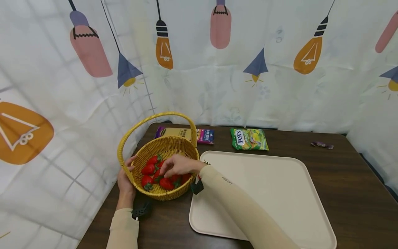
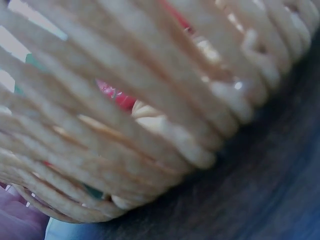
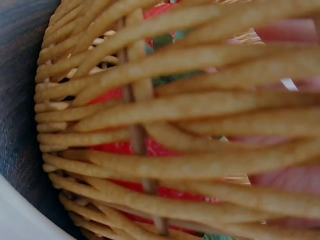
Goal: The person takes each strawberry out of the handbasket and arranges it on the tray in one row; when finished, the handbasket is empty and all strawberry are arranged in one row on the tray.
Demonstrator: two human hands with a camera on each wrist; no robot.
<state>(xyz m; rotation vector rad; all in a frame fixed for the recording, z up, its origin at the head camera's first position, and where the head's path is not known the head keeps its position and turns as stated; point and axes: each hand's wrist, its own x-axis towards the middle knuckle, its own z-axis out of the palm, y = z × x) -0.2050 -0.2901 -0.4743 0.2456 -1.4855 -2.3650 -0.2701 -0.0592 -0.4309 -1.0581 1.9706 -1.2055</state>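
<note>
A yellow woven basket (image 1: 161, 197) with a tall handle stands on the left side of the table and holds several red strawberries (image 1: 148, 169). My left hand (image 1: 125, 180) grips the basket's left rim from outside. Inside the basket, my right hand (image 1: 178, 165) reaches over from the right, fingers bent down with the tips right at a strawberry (image 1: 157, 175); I cannot tell whether they pinch it. Woven strands (image 2: 125, 110) fill the left wrist view. Through the weave in the right wrist view, red strawberries (image 3: 135, 150) show, with part of a hand blurred behind.
A pale tray (image 1: 267, 193) lies right of the basket, under my right forearm. A green leafy top (image 1: 206, 162) peeks out beside that forearm. Behind are a purple and yellow packet (image 1: 205, 136), a green FOX'S candy bag (image 1: 249, 139) and a small dark wrapper (image 1: 322, 145).
</note>
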